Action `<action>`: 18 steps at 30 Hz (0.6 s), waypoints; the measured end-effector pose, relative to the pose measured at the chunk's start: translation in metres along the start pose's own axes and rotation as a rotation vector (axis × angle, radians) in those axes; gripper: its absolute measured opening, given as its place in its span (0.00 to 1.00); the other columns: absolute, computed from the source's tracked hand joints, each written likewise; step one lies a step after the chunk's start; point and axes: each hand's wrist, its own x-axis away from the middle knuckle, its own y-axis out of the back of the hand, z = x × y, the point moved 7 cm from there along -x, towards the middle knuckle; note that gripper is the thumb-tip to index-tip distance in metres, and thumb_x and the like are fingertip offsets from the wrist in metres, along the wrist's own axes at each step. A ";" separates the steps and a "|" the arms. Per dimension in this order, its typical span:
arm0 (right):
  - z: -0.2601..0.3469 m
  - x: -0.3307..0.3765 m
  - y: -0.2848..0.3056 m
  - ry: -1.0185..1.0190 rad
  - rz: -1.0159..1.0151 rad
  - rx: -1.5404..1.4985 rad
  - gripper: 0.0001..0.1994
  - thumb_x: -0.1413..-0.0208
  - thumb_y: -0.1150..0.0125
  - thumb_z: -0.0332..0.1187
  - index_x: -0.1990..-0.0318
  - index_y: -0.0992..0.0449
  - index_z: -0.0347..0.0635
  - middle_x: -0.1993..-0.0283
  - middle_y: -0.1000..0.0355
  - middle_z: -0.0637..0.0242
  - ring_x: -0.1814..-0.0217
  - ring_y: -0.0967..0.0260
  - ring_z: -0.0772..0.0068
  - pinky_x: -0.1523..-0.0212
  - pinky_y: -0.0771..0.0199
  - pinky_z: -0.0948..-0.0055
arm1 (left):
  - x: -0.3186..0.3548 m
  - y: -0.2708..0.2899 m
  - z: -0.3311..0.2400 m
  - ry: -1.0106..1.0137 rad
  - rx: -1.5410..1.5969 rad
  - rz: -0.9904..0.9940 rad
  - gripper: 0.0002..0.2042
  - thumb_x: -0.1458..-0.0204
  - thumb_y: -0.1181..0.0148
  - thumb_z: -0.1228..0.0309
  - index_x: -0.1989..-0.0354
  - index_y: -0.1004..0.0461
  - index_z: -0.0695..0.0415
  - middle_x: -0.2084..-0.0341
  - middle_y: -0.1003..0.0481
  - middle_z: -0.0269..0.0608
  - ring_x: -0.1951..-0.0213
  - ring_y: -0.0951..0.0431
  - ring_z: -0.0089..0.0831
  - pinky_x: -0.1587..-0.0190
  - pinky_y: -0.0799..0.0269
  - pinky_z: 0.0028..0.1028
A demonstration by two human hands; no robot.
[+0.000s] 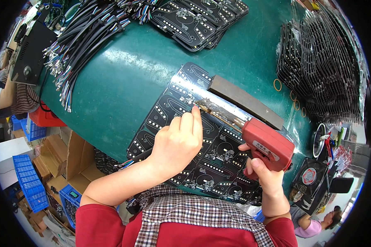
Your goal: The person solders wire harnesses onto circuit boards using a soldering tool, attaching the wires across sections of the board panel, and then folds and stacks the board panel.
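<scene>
My right hand (pixel 261 166) grips a red soldering gun (pixel 268 144), its finger at the trigger. The gun's long tip points up-left, ending close to my left fingertip. My left hand (pixel 179 138) is closed, with the index finger reaching toward that tip. A black cable (pixel 141 156) with coloured wire ends runs out from under my left hand; the fingers hide most of the grip. Beneath both hands lie black circuit boards (pixel 210 171) with rows of small pale LEDs. Across them rest a shiny metal strip (pixel 231 110) and a long dark bar (pixel 245 102).
Bundled black cables (pixel 90 39) lie at the far left, near a black box (pixel 31 53). More boards (pixel 193 24) are stacked at the back; a tall row (pixel 321 70) stands at right beside rubber bands (pixel 277 85). A fan (pixel 309 176) sits at the right edge. Other people are nearby.
</scene>
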 end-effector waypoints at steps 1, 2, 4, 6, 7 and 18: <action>0.000 0.000 0.000 0.001 -0.001 0.000 0.24 0.50 0.38 0.32 0.45 0.35 0.39 0.52 0.30 0.60 0.69 0.35 0.81 0.72 0.35 0.83 | 0.000 0.000 0.000 -0.001 0.003 -0.002 0.14 0.55 0.42 0.74 0.59 0.28 0.67 0.82 0.39 0.32 0.79 0.32 0.22 0.82 0.35 0.19; 0.000 -0.001 0.001 0.008 -0.008 -0.013 0.25 0.50 0.38 0.32 0.44 0.36 0.38 0.52 0.30 0.58 0.73 0.36 0.81 0.75 0.36 0.83 | 0.000 0.001 -0.001 -0.003 0.003 -0.004 0.14 0.55 0.42 0.74 0.59 0.28 0.67 0.82 0.39 0.32 0.79 0.32 0.22 0.82 0.35 0.19; -0.001 0.001 0.002 0.018 -0.018 -0.026 0.25 0.50 0.38 0.33 0.44 0.37 0.37 0.53 0.30 0.55 0.76 0.37 0.80 0.77 0.36 0.84 | 0.001 0.000 -0.002 -0.002 -0.001 0.002 0.14 0.55 0.42 0.74 0.59 0.28 0.66 0.82 0.39 0.33 0.79 0.32 0.22 0.82 0.35 0.19; 0.007 0.003 0.008 0.170 -0.118 -0.206 0.27 0.51 0.38 0.35 0.44 0.39 0.35 0.55 0.30 0.50 0.79 0.37 0.77 0.81 0.37 0.83 | 0.002 0.000 -0.002 -0.001 -0.005 -0.012 0.14 0.55 0.42 0.74 0.59 0.27 0.66 0.82 0.38 0.33 0.79 0.31 0.22 0.82 0.35 0.19; 0.009 0.008 0.015 0.183 -0.149 -0.209 0.28 0.51 0.38 0.36 0.45 0.40 0.35 0.56 0.31 0.46 0.80 0.37 0.75 0.82 0.36 0.81 | 0.003 0.000 -0.002 -0.001 -0.004 -0.021 0.14 0.55 0.42 0.74 0.59 0.27 0.66 0.82 0.38 0.33 0.79 0.31 0.22 0.82 0.34 0.19; -0.010 0.085 0.063 0.330 -0.210 -0.492 0.24 0.44 0.48 0.36 0.46 0.46 0.28 0.53 0.37 0.52 0.82 0.44 0.83 0.87 0.43 0.87 | 0.001 0.003 0.004 0.018 -0.004 0.079 0.16 0.52 0.44 0.71 0.55 0.30 0.64 0.76 0.35 0.36 0.71 0.28 0.28 0.74 0.29 0.23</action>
